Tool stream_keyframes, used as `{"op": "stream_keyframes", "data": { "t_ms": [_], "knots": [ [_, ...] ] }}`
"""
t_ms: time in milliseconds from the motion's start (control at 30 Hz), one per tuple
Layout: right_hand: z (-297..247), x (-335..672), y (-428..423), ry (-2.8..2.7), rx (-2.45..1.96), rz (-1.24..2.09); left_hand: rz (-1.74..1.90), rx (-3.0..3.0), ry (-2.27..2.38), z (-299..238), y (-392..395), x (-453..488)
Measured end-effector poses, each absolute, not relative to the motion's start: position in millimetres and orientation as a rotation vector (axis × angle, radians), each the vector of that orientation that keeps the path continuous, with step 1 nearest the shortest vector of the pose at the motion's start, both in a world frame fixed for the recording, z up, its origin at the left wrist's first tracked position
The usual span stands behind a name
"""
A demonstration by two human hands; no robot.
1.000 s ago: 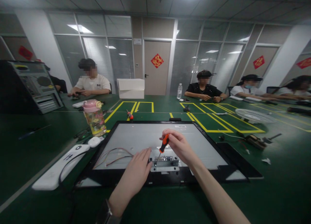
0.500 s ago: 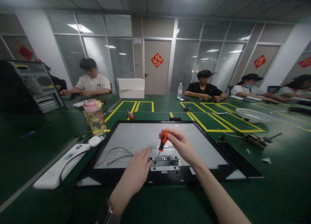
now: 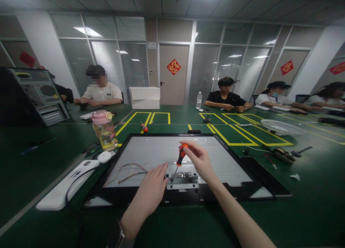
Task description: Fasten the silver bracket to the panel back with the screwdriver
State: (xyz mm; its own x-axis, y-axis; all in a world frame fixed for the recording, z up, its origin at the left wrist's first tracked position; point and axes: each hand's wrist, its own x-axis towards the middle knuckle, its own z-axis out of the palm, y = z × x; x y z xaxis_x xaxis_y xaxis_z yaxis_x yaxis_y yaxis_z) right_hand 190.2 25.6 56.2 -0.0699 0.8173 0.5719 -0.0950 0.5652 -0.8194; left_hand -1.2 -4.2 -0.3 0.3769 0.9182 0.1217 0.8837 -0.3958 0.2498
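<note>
My right hand [image 3: 198, 157] pinches the top of an orange and black screwdriver [image 3: 182, 154], its shaft slanting down to the left. The tip meets the left end of a metal bracket [image 3: 185, 186] that carries a small circuit board [image 3: 184, 175]. My left hand [image 3: 155, 183] lies flat with fingers stretched out, against the bracket's left side. Under both hands is a flat display panel [image 3: 156, 147] with a grey back and black frame. Thin wires [image 3: 129, 165] run out to the left of my left hand.
Left of the panel are a white power bank-like block [image 3: 67, 185] with a cable and a pink-lidded bottle [image 3: 104, 129]. A black slab [image 3: 266, 176] lies along the right side. Farther off are a red-handled tool [image 3: 145, 127], a white box [image 3: 145, 98] and a computer case [image 3: 37, 95]. Several people sit opposite.
My right hand has turned slightly around the screwdriver's handle, and the handle stands a little differently. My left hand stays put. At the far left, a seated person's hands have shifted.
</note>
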Motion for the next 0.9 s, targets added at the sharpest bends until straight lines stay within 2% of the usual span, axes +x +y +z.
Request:
{"op": "stream_keyframes", "data": {
  "t_ms": [133,300,500,700,900],
  "knots": [
    [54.8,188.6,25.2,-1.474,-0.67,0.753,0.381,2.479,1.636,1.4,-5.8,-0.9],
    [51.7,189.8,25.7,-1.47,-0.664,0.868,0.398,2.496,1.62,-1.6,-5.7,-1.4],
    [50.9,190.0,27.0,-1.488,-0.68,0.743,0.32,2.499,1.638,4.6,-8.0,1.1],
    [52.4,190.4,25.5,-1.469,-0.635,0.901,0.34,2.497,1.641,4.6,-7.5,0.8],
    [53.8,189.8,25.3,-1.482,-0.646,0.816,0.258,2.476,1.66,9.4,-8.4,1.5]
  ]
}}
